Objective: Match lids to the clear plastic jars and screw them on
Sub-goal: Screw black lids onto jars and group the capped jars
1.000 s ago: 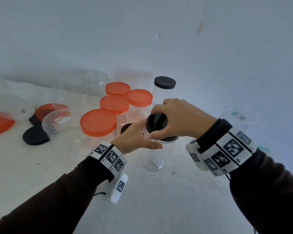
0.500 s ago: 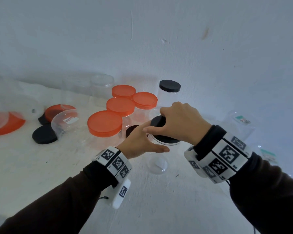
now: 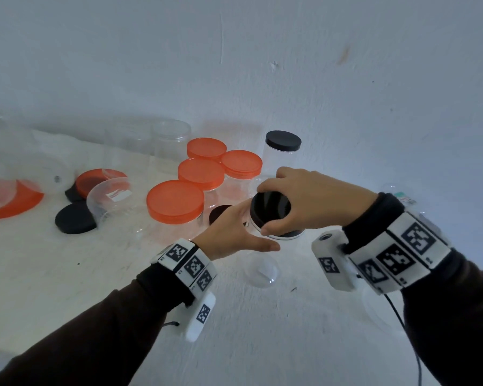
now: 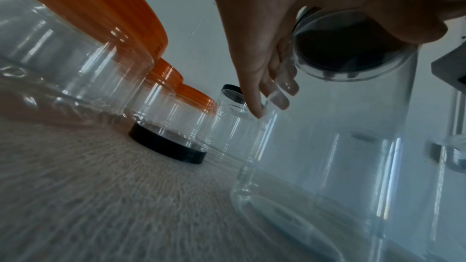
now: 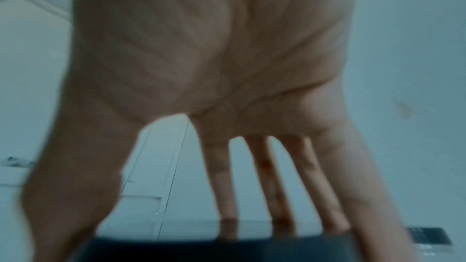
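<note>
A clear plastic jar stands upright on the white cloth in the middle of the head view. My left hand grips its side, thumb pointing right along the near wall. In the left wrist view my fingers curl round the clear jar, seen through the plastic. A black lid sits on the jar's mouth. My right hand grips it from above, thumb on the near rim and fingers on the far rim. The right wrist view is blurred and shows my right hand's fingers reaching down to the black lid.
Several jars with orange lids stand just left of my hands, a black-capped jar behind them. Loose black lids and orange lids and open jars lie at the left. Another clear jar lies right. A wall rises close behind.
My right hand has turned round the black lid, so its thumb now sits on the near rim. My left hand has stayed on the jar.
</note>
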